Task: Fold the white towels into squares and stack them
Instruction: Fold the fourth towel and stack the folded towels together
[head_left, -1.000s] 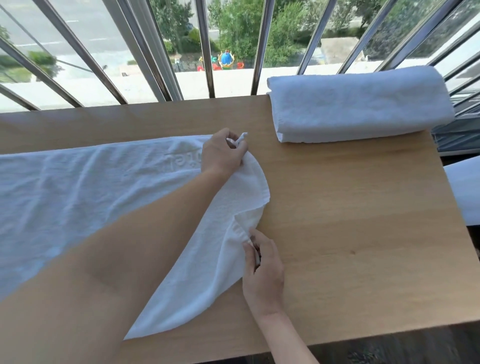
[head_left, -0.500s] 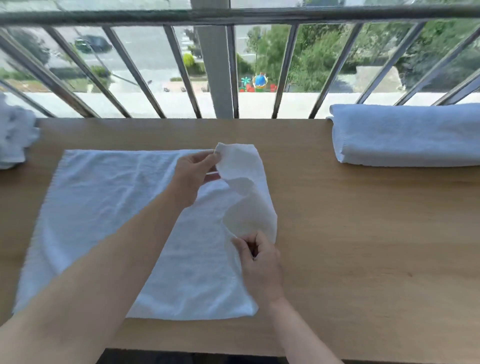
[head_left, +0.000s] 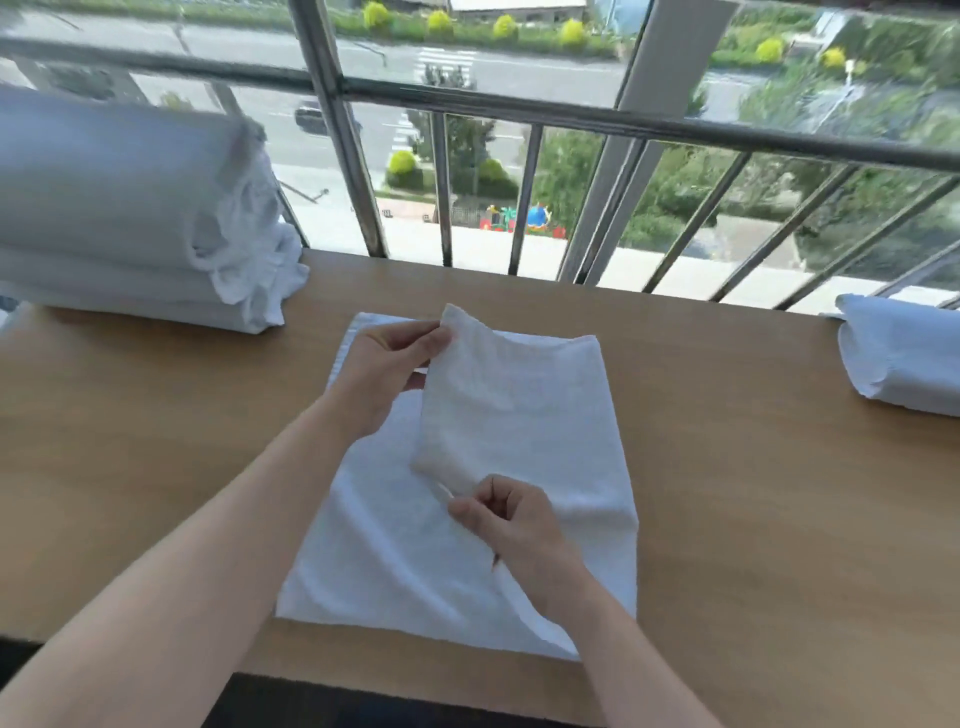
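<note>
Towel (head_left: 395, 545), white and half folded, lay flat at the middle of the wooden table (head_left: 753, 493), reaching to the table's near edge. Its right part was doubled over leftward as a loose flap. The left hand (head_left: 387, 369) pinched the flap's far corner between thumb and fingers, holding it raised a little above the table. The right hand (head_left: 511, 525), fingers curled, pinched the flap's near corner low over the table. A stack of white towels (head_left: 130, 208) sat on the table's far left part. One folded towel (head_left: 904, 364) rested at the table's right end. A metal railing (head_left: 519, 119) stood beyond the table's far edge.
</note>
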